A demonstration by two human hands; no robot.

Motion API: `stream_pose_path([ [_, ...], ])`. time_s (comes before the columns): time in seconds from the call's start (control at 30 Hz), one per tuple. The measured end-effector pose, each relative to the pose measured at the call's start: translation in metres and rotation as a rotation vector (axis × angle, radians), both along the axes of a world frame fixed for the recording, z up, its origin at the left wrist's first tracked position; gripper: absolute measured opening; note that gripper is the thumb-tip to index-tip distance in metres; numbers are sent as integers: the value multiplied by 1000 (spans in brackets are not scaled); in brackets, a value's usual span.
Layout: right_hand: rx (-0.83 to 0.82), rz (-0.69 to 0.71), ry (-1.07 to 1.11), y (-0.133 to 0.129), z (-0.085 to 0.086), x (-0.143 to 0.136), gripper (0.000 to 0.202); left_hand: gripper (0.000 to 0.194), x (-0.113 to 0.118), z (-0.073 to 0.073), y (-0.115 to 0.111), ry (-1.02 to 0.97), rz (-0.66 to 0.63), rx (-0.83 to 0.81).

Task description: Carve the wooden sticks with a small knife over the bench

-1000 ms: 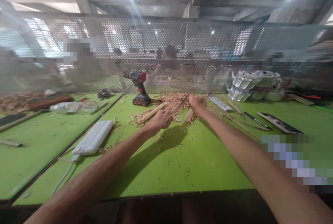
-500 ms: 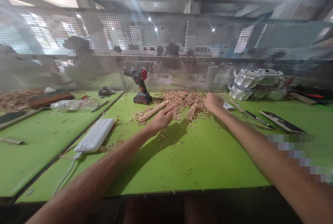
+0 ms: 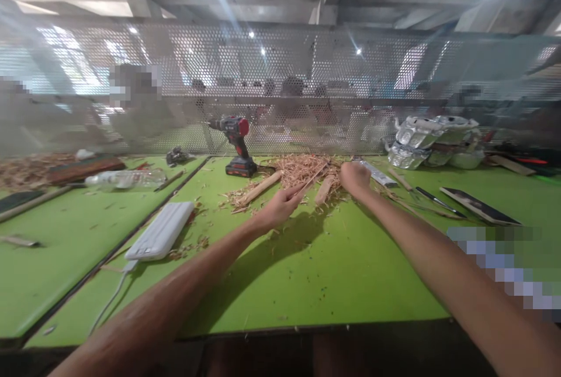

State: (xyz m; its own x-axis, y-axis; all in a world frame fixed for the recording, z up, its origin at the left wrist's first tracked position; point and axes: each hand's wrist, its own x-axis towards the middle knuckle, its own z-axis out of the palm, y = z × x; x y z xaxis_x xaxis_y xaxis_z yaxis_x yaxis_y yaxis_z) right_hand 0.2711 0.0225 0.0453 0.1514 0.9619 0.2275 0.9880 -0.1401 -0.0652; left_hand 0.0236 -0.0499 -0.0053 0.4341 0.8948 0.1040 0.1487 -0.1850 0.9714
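My left hand (image 3: 280, 206) is shut on a thin wooden stick (image 3: 313, 178) that slants up and to the right over a pile of wood shavings (image 3: 302, 168). My right hand (image 3: 355, 178) is a closed fist just right of the stick's far end, above the green table (image 3: 307, 272). Whatever sits inside that fist is hidden. A thicker wooden rod (image 3: 260, 187) lies left of the pile, and a short wood piece (image 3: 324, 189) lies between my hands.
A red and black cordless drill (image 3: 236, 146) stands behind the shavings. A white power bank (image 3: 160, 229) with its cable lies at left, a plastic bottle (image 3: 125, 178) beyond. Foil trays (image 3: 433, 142), carving blades (image 3: 436, 201) and a dark board (image 3: 480, 206) lie at right. A perforated screen (image 3: 280, 90) walls the back.
My right hand left the stick's tip, swung right, then came a little back toward it. My left hand kept its hold on the stick and dropped slightly toward me.
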Motion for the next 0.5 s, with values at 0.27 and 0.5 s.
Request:
stream_pose_path([
  [0.27, 13, -216, 161, 10, -12, 28, 29, 57, 0, 14, -11, 44, -93, 84],
  [0.5, 84, -35, 547, 4, -14, 5, 35, 60, -2, 2, -2, 125, 66, 156],
])
